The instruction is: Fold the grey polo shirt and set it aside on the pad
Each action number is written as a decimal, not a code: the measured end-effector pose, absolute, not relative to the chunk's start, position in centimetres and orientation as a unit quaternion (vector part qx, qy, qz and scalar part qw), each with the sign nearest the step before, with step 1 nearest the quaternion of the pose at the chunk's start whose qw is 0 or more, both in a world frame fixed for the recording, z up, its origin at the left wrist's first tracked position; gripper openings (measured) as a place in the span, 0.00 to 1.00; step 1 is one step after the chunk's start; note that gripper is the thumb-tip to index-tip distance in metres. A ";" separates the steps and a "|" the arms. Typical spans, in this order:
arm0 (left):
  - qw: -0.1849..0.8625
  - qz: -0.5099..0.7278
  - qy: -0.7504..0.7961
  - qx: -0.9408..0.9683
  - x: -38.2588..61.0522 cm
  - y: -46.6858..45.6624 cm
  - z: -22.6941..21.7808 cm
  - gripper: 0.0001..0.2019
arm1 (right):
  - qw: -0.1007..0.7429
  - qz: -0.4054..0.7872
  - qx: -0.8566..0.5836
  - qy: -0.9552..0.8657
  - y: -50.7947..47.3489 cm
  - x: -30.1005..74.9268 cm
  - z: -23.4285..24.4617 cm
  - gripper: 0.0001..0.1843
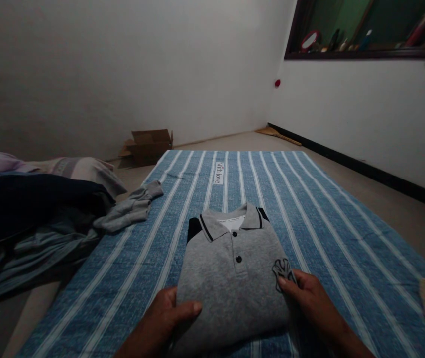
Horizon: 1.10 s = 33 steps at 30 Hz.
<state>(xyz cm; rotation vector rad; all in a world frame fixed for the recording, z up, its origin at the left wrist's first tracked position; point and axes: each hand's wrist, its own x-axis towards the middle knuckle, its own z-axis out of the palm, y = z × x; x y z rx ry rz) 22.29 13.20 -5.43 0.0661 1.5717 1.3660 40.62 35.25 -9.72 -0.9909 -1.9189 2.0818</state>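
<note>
A folded grey polo shirt with a dark-trimmed collar, buttons and a chest emblem lies on a blue sheet with white stripes. My left hand grips the shirt's near left edge, thumb lying on top and fingers tucked under the cloth. My right hand holds the right edge beside the emblem, fingertips pressed on the fabric.
A heap of dark and grey clothes lies at the left, with a pillow behind it. An open cardboard box stands by the far wall. A broom lies in the corner. A shelf with small items hangs at the upper right.
</note>
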 end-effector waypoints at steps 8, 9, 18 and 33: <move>0.498 0.529 0.686 0.041 22.3 13.4 -6.1 0.22 | 0.041 0.603 -0.363 -0.709 35.6 40.4 -9.3 0.22; 0.493 0.523 0.693 0.047 22.3 13.4 -6.1 0.22 | 0.040 0.598 -0.365 -0.712 35.6 40.4 -9.3 0.22; 0.436 0.429 0.781 0.128 21.3 13.1 -6.7 0.23 | 0.030 0.588 -0.336 -0.735 36.0 40.5 -10.4 0.24; -0.044 0.095 0.863 0.494 23.3 22.5 -9.3 0.26 | 0.250 0.098 -0.196 -0.943 34.4 33.4 -11.2 0.23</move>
